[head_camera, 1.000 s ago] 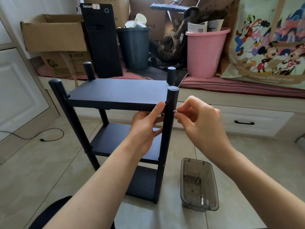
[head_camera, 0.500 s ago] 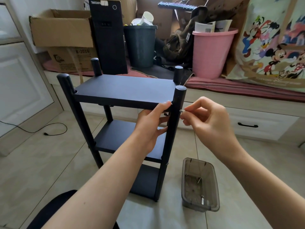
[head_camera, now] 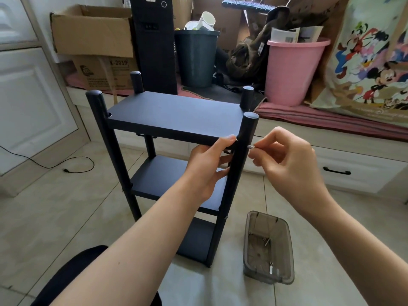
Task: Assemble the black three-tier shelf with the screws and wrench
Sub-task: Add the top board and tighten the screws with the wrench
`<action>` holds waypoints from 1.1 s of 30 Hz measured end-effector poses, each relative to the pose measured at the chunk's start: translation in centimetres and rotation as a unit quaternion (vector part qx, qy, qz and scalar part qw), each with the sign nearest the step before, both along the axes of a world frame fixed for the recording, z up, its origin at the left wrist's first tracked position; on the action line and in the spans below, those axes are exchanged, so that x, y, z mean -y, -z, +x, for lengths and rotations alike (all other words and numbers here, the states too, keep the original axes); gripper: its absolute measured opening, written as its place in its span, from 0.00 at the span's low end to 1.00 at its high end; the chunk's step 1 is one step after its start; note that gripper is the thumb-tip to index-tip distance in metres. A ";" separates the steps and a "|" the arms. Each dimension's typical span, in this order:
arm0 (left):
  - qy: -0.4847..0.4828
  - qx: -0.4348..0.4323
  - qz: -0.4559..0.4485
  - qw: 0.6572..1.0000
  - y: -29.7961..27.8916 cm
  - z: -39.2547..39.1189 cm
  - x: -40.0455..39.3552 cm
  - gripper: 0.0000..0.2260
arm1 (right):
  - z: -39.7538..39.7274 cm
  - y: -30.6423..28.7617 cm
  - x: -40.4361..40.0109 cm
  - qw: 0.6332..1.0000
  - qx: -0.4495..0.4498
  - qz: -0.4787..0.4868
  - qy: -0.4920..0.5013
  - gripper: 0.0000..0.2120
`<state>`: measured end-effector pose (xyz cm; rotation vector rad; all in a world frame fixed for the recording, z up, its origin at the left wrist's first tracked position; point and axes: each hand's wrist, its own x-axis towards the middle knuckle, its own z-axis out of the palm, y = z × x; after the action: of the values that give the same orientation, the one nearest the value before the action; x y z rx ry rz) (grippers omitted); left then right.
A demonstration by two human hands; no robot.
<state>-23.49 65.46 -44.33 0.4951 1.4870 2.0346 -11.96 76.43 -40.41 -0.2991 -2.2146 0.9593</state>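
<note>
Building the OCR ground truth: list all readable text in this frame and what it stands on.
"X-2019": lower brown cardboard box, the X partly cut.
Black computer tower: top label cropped, unreadable.
Cartoon-print bag: faint script, too blurred.
Papers in pink plastic bucket: too small.

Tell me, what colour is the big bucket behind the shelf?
Pink. The bucket shows in the head view.

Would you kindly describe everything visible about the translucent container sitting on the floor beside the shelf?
The container is a rectangular tub of smoky grey, see-through plastic with rounded corners and no lid on it. It stands upright on the tiled floor, just right of the shelf's near right leg and apart from it, below the right hand. Inside lie a few small metal pieces, apparently screws, scattered on its bottom. Neither hand touches it.
</note>
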 end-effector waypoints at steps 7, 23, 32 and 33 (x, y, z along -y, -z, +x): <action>0.012 -0.006 0.006 1.000 0.1 -0.1 0.1 0.10 | 0.0 -0.7 -0.6 0.994 0.014 -0.095 -0.049 0.08; 0.003 -0.005 0.004 1.000 0.0 -0.2 0.2 0.15 | 0.0 -0.2 -0.2 0.996 0.011 -0.080 -0.039 0.06; 0.009 0.019 0.033 0.999 0.3 0.7 -1.0 0.13 | 0.1 0.1 -1.0 0.996 0.000 -0.083 -0.017 0.07; 0.010 0.020 0.037 0.999 0.3 0.8 -1.2 0.11 | 0.2 -0.1 -1.3 0.993 0.005 -0.112 -0.025 0.05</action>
<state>-22.71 66.66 -44.63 0.4938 1.3813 2.0781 -11.78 77.68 -40.36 -0.3527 -2.1340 1.2380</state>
